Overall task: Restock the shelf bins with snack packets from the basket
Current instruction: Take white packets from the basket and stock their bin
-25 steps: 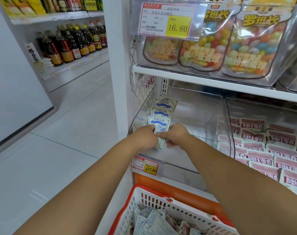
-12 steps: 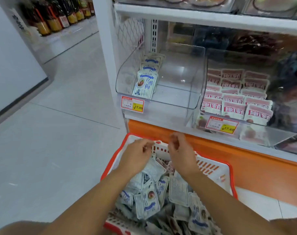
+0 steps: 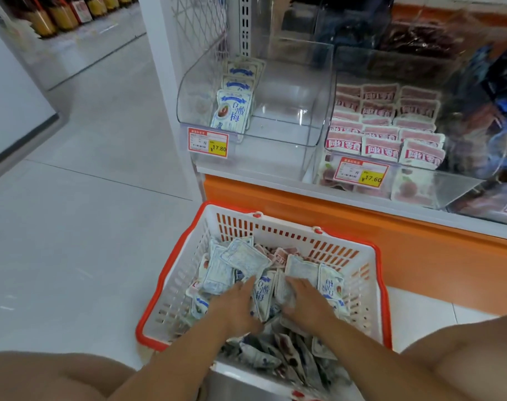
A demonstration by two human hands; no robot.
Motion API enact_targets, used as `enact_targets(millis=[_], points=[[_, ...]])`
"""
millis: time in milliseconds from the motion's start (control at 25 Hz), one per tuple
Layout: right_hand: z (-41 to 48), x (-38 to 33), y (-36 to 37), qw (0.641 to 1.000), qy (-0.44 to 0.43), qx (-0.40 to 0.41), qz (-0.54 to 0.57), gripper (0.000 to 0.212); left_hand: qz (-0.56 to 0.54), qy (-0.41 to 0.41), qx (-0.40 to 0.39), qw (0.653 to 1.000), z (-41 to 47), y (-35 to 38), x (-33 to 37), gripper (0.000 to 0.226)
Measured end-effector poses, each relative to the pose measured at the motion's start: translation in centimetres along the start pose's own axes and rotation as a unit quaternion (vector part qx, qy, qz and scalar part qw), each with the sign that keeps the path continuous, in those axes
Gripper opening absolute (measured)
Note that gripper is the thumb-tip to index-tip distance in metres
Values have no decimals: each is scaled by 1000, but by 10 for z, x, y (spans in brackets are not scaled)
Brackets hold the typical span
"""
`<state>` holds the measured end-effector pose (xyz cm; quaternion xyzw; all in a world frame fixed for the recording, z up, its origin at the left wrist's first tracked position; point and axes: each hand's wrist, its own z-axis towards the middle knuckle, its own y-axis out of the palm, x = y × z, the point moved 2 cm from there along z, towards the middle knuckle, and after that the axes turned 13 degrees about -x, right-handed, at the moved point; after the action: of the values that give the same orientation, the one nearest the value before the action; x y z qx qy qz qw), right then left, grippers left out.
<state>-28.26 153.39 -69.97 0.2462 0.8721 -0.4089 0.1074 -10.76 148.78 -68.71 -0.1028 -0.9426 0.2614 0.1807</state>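
1. The step in hand is picking more blue-and-white packets (image 3: 240, 260) out of the basket (image 3: 185, 273), which sits on the floor just below the shelf.
2. To do it well, gather packets of one kind only. Pink ones are mixed into the pile at the far side and probably belong with the pink packets (image 3: 385, 124) in the neighbouring bin.
3. Square the bunch so all packets face the same way before lifting. A loose handful is likely to shed packets on the way up.
4. The clear bin (image 3: 290, 111) holds only one short row of matching packets (image 3: 233, 111) against its left wall above the price tag (image 3: 207, 142), so most of the restocking seems still ahead.
5. The left hand (image 3: 238, 308) reaches down into the pile with fingers fairly straight and palm down, lying on the packets rather than gripping any.
6. The right hand (image 3: 304, 302) lies close beside it, its fingers bent down over the packets. Its fingertips are hidden, so whether it holds a packet cannot be told.
7. One packet (image 3: 262, 293) stands on edge between the two hands, touching both.
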Motion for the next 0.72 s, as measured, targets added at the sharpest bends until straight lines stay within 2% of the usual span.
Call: enact_targets(millis=[80,120,160,240,280,360,480,560,640,720], points=[[-8,-7,-18,981,21,58,182,50,-22,2,-23,999,0,0,0,102],[-10,-7,-28,951,37,79,297,41,-29,8,-20,999,-1,0,-1,91],[-12,-8,-38,903,47,79,420,36,-42,11,0,999,-1,-1,-4,77],[-12,-6,-49,794,24,49,605,43,-111,5,62,992,-3,-6,-14,50],[-13,-4,-50,756,9,36,653,42,-169,-2,86,982,-5,-8,-21,44],[-16,-2,-49,709,-8,18,705,34,-316,-9,111,942,-12,-17,-31,47],[-13,-5,-47,691,-20,13,722,22,-509,29,112,853,-35,-33,-32,51],[-12,-9,-48,679,-26,11,733,32,-583,72,91,804,-46,-39,-28,57],[-12,-14,-48,672,-47,-5,739,48,-609,98,78,784,-52,-41,-23,70],[-13,-17,-49,682,-70,-25,728,58,-601,99,74,790,-52,-40,-20,79]])
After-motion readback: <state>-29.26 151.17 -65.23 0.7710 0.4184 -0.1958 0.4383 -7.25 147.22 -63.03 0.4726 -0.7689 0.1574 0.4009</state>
